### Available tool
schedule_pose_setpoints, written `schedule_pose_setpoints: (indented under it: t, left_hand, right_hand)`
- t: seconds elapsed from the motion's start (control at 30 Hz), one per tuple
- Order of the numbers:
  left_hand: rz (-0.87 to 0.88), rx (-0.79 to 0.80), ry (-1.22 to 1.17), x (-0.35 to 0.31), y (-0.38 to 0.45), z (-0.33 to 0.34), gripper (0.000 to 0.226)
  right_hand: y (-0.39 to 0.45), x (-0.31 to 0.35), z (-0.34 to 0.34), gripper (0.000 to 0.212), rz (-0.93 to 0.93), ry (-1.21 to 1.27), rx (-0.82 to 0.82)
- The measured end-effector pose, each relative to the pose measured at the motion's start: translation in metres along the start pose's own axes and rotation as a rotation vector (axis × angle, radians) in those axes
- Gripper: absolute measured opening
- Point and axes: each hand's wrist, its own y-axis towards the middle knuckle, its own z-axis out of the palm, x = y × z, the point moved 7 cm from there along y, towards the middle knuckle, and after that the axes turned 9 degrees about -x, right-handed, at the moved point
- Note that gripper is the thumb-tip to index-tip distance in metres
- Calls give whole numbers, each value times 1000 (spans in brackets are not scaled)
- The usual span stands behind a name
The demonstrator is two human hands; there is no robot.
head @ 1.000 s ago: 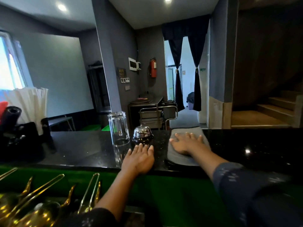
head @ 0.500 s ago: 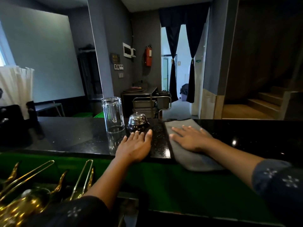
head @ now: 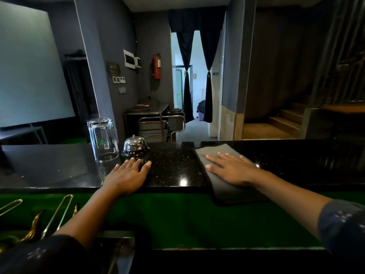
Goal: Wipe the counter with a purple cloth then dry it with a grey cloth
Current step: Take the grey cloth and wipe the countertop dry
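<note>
Since the earlier frames, the grey cloth (head: 221, 167) has been carried further toward 3 o'clock along the black counter (head: 169, 167), and a wider gap is now seen between it and the left hand (head: 126, 176). The right hand (head: 232, 169) is laid flat on the cloth, palm down, fingers spread wide and pointing toward 10 o'clock; nothing is gripped, the cloth being only pressed under the palm. The near end of the cloth is draped over the counter's front edge, toward 6 o'clock, onto the green panel (head: 177, 220) below. The left hand is rested flat on the bare counter near its front edge, fingers extended and close together, holding nothing. Just beyond its fingertips, at 12 o'clock, a chrome service bell (head: 135, 145) is placed; whether the fingertips touch the bell's dark base cannot be told, as both are dark there. Just beside the bell, at 9 o'clock, an upturned clear glass (head: 103, 139) is stood on the counter. Gold-coloured metal utensils (head: 57, 216) are seen at 7 o'clock, below the counter edge.
</note>
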Motion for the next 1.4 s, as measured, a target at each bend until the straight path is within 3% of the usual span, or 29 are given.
schedule_pose_setpoints:
  t: [0.13, 0.3, 0.43, 0.63, 0.8, 0.9, 1.07, 1.17, 1.3, 1.4]
  left_hand:
    - [-22, -17, 29, -3, 0, -2, 70]
    - [-71, 92, 85, -9, -1, 0, 69]
    - [-47, 21, 158, -33, 6, -8, 75]
    - [94, -4, 12, -131, 27, 15, 66]
    - [23, 49, -55, -160, 39, 37, 63]
    - [21, 31, -4, -158, 46, 44, 62]
    - [38, 5, 12, -154, 48, 43, 61]
    - [48, 11, -2, -152, 47, 43, 62]
    - [38, 4, 8, -153, 46, 43, 63]
    - [22, 18, -6, -156, 44, 43, 63]
  right_hand:
    - [19, -39, -4, 64, 119, -13, -22]
    - [34, -37, -10, 65, 258, 4, -46]
    - [12, -29, -5, 65, 146, 23, 4]
    - [-16, -57, -1, 62, -22, -20, 16]
    - [29, -88, -6, 66, 85, -12, 9]
    - [75, -69, 2, 68, 131, -16, -15]
    - [129, -36, 13, 68, 35, -4, -12]
    - [137, -79, 9, 67, 46, -37, -22]
    - [122, -174, -4, 71, 322, -43, -25]
    - [102, -179, -12, 67, 343, -60, -15]
